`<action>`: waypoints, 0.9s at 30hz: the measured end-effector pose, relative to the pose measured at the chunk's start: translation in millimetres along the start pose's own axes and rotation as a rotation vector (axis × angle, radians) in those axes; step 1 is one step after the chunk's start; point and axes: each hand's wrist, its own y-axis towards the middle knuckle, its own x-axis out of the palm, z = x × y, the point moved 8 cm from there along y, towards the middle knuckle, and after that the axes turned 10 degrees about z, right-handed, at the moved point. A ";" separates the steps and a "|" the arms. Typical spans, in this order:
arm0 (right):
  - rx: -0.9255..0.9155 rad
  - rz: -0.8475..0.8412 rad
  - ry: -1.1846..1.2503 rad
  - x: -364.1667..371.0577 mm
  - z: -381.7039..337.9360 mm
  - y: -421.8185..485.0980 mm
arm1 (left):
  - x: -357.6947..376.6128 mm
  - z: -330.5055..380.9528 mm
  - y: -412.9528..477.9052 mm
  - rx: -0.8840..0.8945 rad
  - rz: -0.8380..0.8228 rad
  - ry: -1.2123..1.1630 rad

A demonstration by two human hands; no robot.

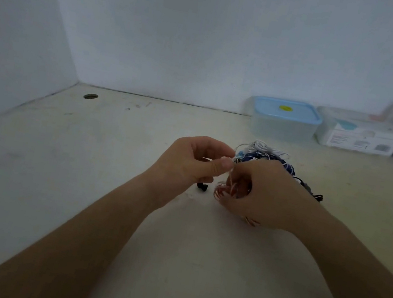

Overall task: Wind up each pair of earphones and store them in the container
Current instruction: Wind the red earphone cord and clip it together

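Possibly home desk (77, 193), bare walls (210, 33), lidded container (283, 127)

— Where's the pink pair (221, 192)?
— Centre, loosely looped; the tangled white, blue and black pile (262, 150) lies just beyond.
— The container (283, 127)?
— Far right, clear, blue lid on.

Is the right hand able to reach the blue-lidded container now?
Probably not yet: the right hand grips the pink cord, and the earphone pile lies between it and the closed container.
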 end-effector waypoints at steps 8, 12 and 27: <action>0.229 0.020 0.489 -29.9 20.5 3.2 | -8.7 3.4 5.0 0.064 0.131 0.130; 0.306 -0.012 0.718 -30.6 24.4 6.0 | -0.8 -2.3 7.1 -0.004 0.128 0.096; 0.433 0.229 0.879 -50.3 27.9 22.6 | 42.1 10.9 3.7 -0.339 0.102 -0.364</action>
